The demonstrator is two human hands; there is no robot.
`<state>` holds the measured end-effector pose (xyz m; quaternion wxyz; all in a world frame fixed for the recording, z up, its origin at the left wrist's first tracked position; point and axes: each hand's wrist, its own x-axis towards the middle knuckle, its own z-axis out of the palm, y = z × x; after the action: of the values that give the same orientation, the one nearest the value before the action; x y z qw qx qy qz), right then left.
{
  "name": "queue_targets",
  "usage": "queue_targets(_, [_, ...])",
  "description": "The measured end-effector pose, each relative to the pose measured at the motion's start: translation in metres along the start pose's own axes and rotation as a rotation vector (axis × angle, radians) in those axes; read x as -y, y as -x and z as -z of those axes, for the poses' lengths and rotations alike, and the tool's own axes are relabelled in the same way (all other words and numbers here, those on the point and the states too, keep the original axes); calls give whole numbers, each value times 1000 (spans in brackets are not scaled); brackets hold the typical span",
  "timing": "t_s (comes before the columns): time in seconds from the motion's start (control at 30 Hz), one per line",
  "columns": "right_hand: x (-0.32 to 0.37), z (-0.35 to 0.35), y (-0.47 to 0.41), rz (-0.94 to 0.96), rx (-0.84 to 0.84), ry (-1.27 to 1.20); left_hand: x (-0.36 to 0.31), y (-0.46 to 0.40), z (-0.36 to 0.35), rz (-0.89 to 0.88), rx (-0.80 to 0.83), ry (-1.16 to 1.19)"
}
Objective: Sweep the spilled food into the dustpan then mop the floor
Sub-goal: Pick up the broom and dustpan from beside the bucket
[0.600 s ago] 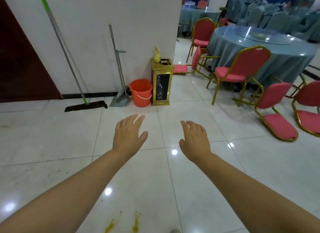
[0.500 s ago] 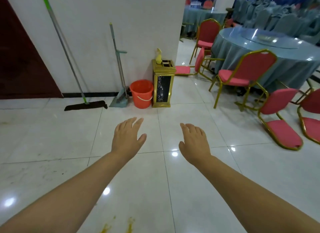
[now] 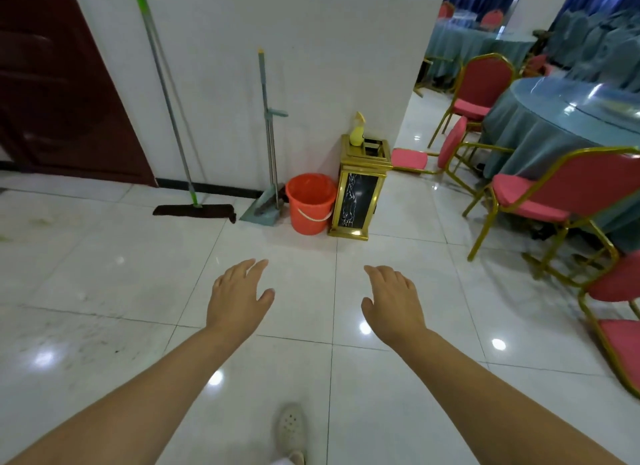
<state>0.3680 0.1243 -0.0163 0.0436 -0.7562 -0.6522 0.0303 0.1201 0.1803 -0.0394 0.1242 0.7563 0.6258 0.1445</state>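
Bare forearms, no sleeves; pale perforated clog-type shoe (image 3: 291,430) w/ bit of white trouser hem.

The scene was evenly and brightly lit from overhead. Small round glare spots were reflected on the glossy floor (image 3: 104,256) in the lower half of the frame. Only faint shadows were cast. Straight lines were bowed toward the edges by the wide lens, and the chairs (image 3: 554,194) at right were slightly blurred.

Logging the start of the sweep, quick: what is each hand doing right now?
Left hand: open, fingers straight, holding nothing.
Right hand: open, fingers relaxed, holding nothing.
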Motion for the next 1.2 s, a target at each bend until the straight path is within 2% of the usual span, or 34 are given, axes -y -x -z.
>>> queue_targets(0.2, [-6,8,-122,22,-25,-13,-7,-121,-14,31,-29,69])
queue_targets(0.37, [-7,10,-220,-2,-42,-92,-17,-220,-25,69,14,140])
queue_targets(0.67, [-29,-2,-361,-16,-5,-148,-31,-347,-44,111,17,173])
queue_targets(0.9, [-57,-16,-490,107,-16,-229,-49,-452,-72,180,-24,151])
queue_targets(1.2, [-106,-19,-670,294,48,-186,-102,-594,-96,341,-91,223])
